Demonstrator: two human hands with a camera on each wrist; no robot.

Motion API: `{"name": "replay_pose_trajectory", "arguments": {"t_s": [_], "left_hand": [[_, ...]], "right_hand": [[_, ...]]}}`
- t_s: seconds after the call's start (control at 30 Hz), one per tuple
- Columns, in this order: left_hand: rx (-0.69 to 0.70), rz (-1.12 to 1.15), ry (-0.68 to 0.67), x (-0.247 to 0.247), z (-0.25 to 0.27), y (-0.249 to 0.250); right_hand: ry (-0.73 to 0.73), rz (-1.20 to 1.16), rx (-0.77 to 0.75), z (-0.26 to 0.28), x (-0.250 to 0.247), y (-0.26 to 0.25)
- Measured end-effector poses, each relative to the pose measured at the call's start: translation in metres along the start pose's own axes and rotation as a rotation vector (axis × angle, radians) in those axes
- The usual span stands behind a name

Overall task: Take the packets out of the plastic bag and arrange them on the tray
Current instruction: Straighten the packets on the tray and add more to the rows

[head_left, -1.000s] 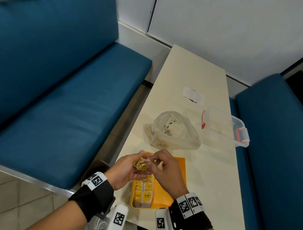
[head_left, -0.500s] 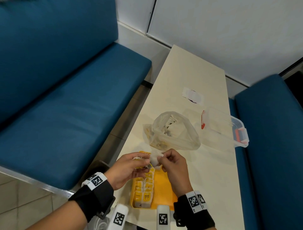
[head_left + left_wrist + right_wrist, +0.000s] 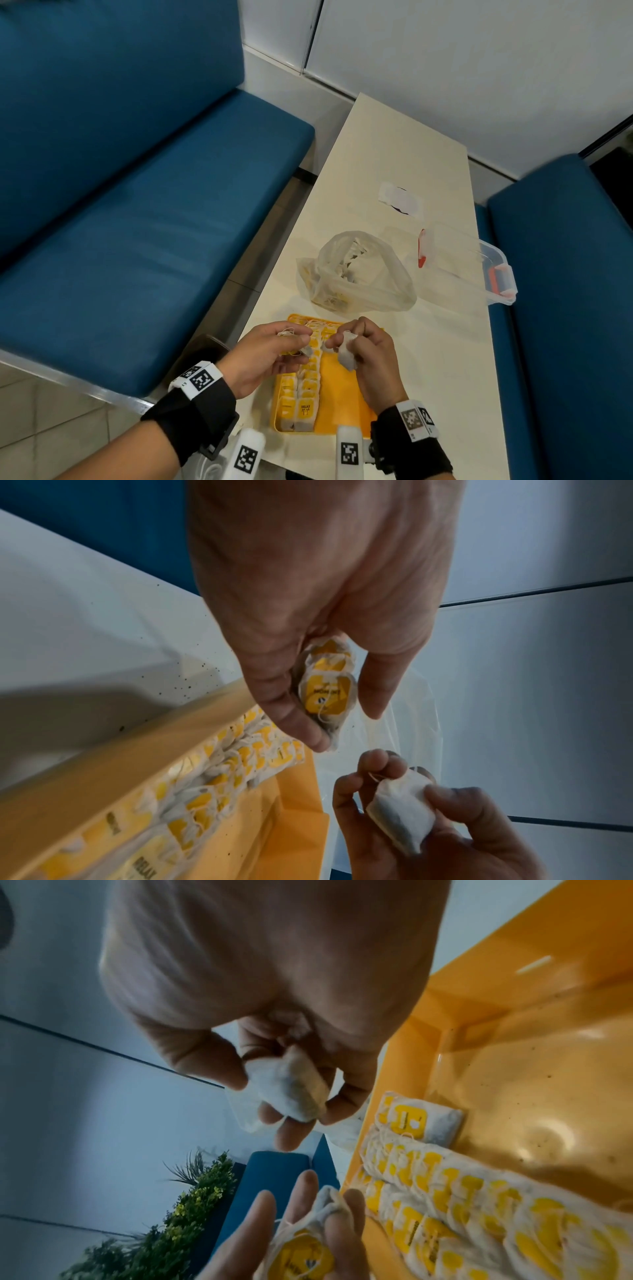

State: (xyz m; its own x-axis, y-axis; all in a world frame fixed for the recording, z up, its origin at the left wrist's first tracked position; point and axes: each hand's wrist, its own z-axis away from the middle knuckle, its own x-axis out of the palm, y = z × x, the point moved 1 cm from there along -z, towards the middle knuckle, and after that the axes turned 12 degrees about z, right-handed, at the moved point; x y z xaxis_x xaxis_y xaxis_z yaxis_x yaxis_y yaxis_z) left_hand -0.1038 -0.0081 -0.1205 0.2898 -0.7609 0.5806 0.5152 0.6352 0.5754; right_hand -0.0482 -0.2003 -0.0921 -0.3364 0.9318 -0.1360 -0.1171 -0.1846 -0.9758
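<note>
A yellow tray (image 3: pixel 346 407) lies at the table's near edge, with rows of white tea packets (image 3: pixel 305 394) bearing yellow tags along its left side. Above the tray, my left hand (image 3: pixel 270 349) grips a small bunch of packets (image 3: pixel 327 693) with loose strings. My right hand (image 3: pixel 363 346) pinches one white packet (image 3: pixel 346 354) between thumb and fingers, a short gap from the left hand. The crumpled clear plastic bag (image 3: pixel 359 274) with more packets sits just beyond the tray. In the right wrist view the single packet (image 3: pixel 291 1091) shows its plain side over the tray (image 3: pixel 514 1069).
A clear plastic box (image 3: pixel 462 263) with red clips lies on its side right of the bag, near the table's right edge. A white paper slip (image 3: pixel 400 202) lies farther back. Blue benches (image 3: pixel 137 222) flank the narrow table on both sides.
My hands, joined over one bunch a second ago, have drawn apart. The right hand has come away rightward with a single packet while the left keeps the rest.
</note>
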Motion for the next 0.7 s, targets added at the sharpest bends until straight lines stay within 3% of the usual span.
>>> {"name": "replay_pose_trajectory", "arguments": {"t_s": [0.3, 0.57, 0.7], "left_hand": [[-0.003, -0.02, 0.001, 0.001, -0.002, -0.001], [-0.003, -0.037, 0.003, 0.0, -0.002, -0.002], [0.005, -0.034, 0.011, -0.001, -0.003, -0.003]], "right_hand": [[0.044, 0.455, -0.004, 0.003, -0.015, 0.016], [0.08, 0.555, 0.146, 0.002, -0.022, 0.032], [0.021, 0.572, 0.247, -0.005, -0.025, 0.042]]}}
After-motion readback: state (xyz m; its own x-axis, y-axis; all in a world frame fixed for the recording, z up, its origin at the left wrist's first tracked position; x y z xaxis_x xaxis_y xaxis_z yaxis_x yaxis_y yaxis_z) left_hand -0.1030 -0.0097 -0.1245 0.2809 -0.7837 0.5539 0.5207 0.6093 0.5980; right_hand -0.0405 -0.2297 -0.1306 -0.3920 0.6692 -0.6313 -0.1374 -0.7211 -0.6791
